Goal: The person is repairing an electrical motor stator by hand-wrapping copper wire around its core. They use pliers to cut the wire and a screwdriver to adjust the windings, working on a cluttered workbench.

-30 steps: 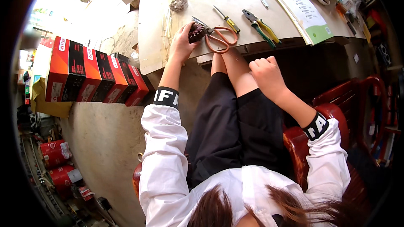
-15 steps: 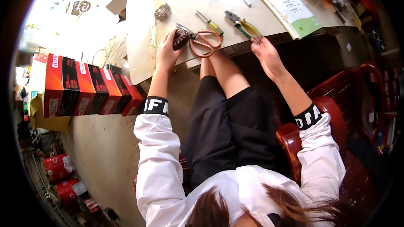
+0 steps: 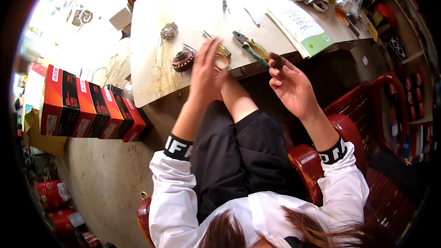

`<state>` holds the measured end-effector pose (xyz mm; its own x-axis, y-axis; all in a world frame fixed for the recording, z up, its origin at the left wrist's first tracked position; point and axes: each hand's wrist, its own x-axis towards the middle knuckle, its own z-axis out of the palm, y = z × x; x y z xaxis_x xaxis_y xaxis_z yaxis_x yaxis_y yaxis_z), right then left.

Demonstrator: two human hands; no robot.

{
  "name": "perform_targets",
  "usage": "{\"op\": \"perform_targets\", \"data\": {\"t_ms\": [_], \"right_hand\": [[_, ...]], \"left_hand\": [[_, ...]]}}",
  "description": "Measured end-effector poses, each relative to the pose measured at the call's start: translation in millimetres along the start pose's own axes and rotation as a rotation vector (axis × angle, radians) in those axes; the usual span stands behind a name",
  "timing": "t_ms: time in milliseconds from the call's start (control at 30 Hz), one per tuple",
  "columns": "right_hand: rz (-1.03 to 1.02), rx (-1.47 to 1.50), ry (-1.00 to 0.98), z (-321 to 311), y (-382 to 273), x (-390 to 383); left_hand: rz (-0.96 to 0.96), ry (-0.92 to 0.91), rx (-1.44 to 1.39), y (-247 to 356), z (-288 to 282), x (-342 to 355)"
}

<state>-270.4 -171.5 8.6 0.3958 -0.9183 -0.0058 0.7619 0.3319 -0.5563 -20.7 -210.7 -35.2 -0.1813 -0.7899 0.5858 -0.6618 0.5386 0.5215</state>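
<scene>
Orange-looped metal scissors (image 3: 227, 62), one pair, lie on the broad cream table (image 3: 183, 7), likely for easy reach. Well left of the scissors stand four red-and-black cardboard boxes (image 3: 90, 108), seemingly rowed to save room. Over the scissors the left hand (image 3: 206, 71) stretches blurred fingers; whether it grips them I cannot tell. Right of the scissors the right hand (image 3: 293, 86) curls, its hold unclear, beside one pair of green-and-yellow pliers (image 3: 251, 48). Left of the scissors sits one dark, round, toothed part (image 3: 183, 61).

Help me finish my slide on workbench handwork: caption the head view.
Left hand over orange-handled scissors, right hand near pliers, dark toothed part on the table.
</scene>
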Motion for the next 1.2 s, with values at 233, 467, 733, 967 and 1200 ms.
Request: {"op": "perform_targets", "data": {"t_ms": [233, 467, 733, 967, 1200], "right_hand": [[-0.102, 0.012, -0.003, 29, 6, 5], [-0.284, -0.916, -0.027, -17, 22, 26], [-0.186, -1.400, -0.328, -14, 30, 20], [0.181, -0.613, -0.197, -9, 35, 15], [0.353, -0.421, -0.262, -18, 37, 14]], "left_hand": [[-0.042, -0.195, -0.414, 57, 14, 12], [0.014, -0.188, -0.304, 59, -8, 1], [-0.032, -0.159, -0.312, 37, -11, 1], [-0.190, -0.021, -0.573, 15, 9, -11], [-0.228, -0.046, -0.588, 2, 12, -25]]}}
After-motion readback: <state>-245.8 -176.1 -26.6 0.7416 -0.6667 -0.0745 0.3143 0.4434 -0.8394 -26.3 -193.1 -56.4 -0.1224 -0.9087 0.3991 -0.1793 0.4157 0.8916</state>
